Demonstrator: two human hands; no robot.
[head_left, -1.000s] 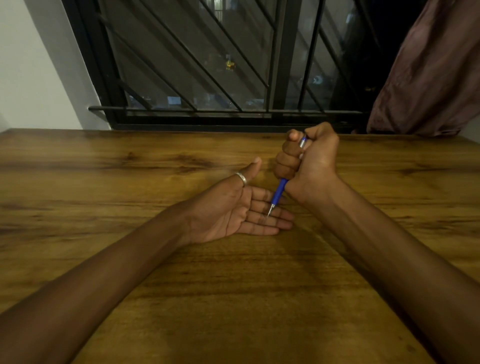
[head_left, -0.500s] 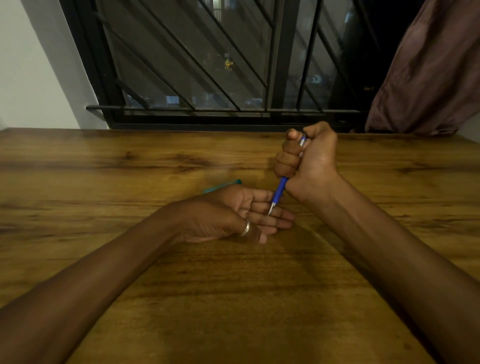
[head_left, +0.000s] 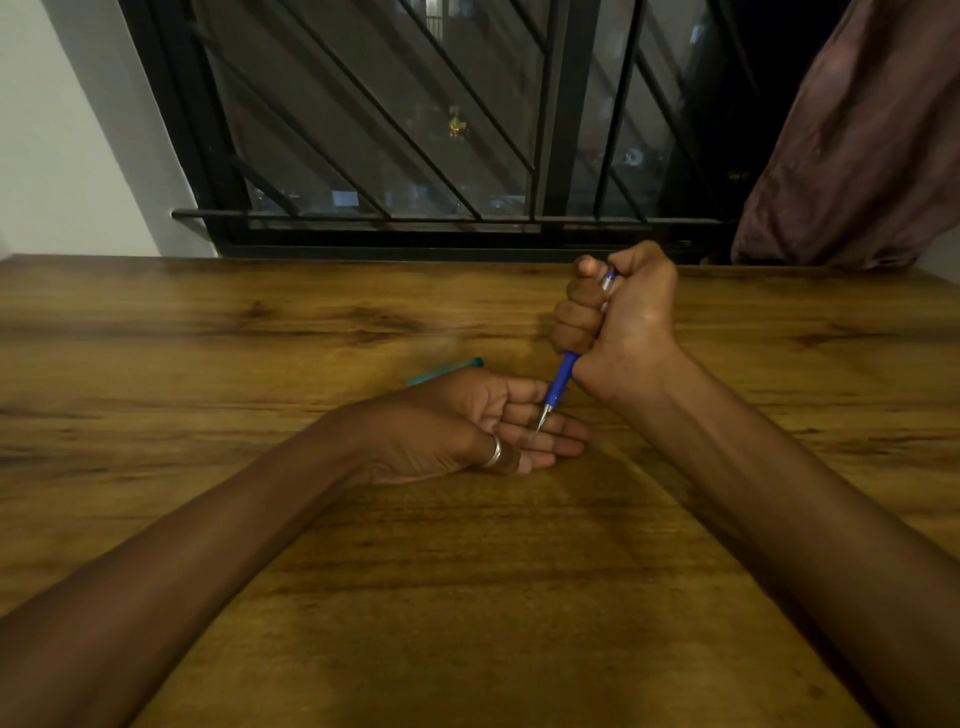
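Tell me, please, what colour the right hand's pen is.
The pen is blue, silver-tipped; head view.

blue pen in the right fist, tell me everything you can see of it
The blue pen has a blue plastic-looking barrel, a tapered silver tip and a silvery top end. The right hand grips its middle in a fist, hiding that part. It tilts, tip down over the straight fingers of the left hand; contact cannot be told.

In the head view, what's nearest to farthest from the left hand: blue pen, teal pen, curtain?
1. Too close to call: blue pen, tip at fingers of the left hand; teal pen, just behind it.
2. Then the curtain, far right.
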